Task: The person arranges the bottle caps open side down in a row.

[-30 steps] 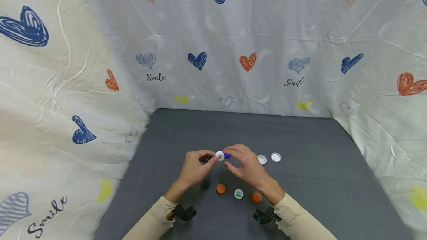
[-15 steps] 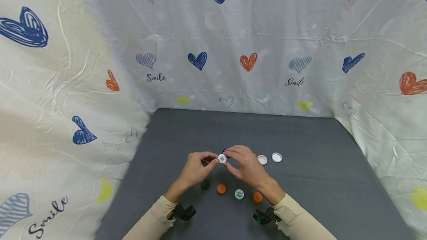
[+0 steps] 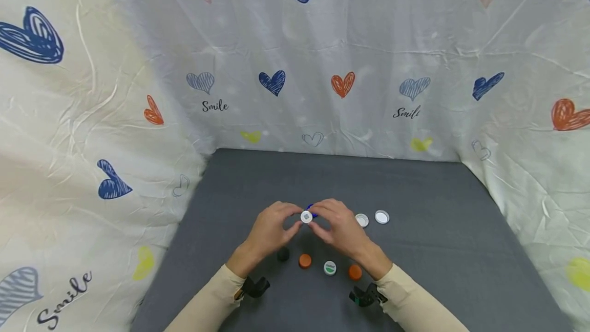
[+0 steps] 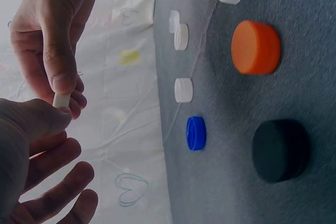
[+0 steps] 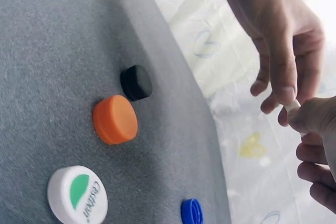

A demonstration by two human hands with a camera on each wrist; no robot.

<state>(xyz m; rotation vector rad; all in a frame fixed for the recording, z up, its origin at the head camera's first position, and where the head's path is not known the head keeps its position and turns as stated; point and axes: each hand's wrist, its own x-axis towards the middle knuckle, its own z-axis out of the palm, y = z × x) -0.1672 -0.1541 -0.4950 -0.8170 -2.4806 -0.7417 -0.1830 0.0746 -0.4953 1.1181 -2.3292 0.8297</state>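
A small white round cap [image 3: 306, 216] with a grey square mark on its face is held up between both hands. My left hand [image 3: 272, 227] pinches its left edge between thumb and forefinger; the other left fingers are spread in the left wrist view. From the other side, my right hand [image 3: 343, 232] pinches it by thumb and fingers. Seen edge-on, the white cap [image 4: 61, 99] is mostly covered by the thumbs. Just behind the hands lies a blue cap [image 4: 196, 133], hollow side showing.
Nearer the body, a black cap [image 3: 283, 254], an orange cap [image 3: 304, 261], a white cap with a green mark [image 3: 329, 268] and another orange cap [image 3: 355, 272] form a row. Right of the hands lie white caps [image 3: 381, 216]; one more white cap [image 4: 184, 90] shows in the left wrist view.
The white cap has shifted slightly right since a second ago. My right thumb and fingers have come onto it, and my left fingers have changed their hold. The caps on the table stay put.
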